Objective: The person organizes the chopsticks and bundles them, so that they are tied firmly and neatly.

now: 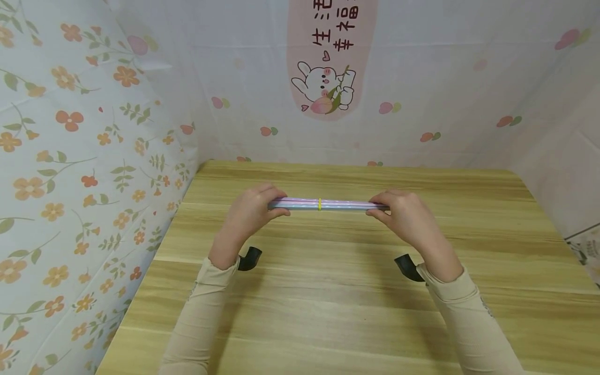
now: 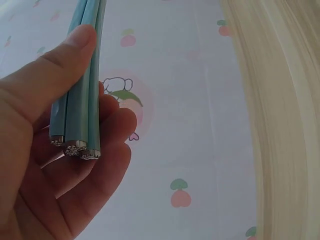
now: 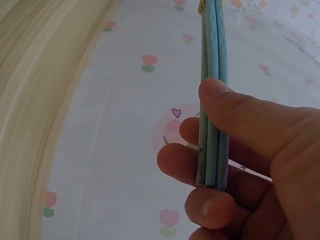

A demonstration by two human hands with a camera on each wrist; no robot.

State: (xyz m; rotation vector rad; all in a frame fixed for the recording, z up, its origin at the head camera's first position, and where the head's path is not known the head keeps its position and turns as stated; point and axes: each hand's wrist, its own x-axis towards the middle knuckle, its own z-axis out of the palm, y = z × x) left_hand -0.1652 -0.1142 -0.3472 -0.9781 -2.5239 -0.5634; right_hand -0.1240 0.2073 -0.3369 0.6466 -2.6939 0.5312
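A bundle of thin pastel blue and pink sticks [image 1: 328,204] is held level above the wooden table [image 1: 356,312], bound near its middle by a yellow rubber band [image 1: 320,203]. My left hand [image 1: 255,208] pinches the bundle's left end, thumb on one side and fingers on the other. In the left wrist view the stick ends [image 2: 75,144] show between thumb and fingers of that hand [image 2: 60,165]. My right hand [image 1: 398,211] grips the right end. The right wrist view shows the blue sticks [image 3: 213,95] pinched by the hand [image 3: 240,165], with the band's edge [image 3: 201,6] at the top.
The table stands in a booth of floral cloth [image 1: 70,156] on the left and white printed cloth with a cartoon rabbit [image 1: 323,86] at the back. Black wrist-camera mounts [image 1: 248,258] sit under both forearms.
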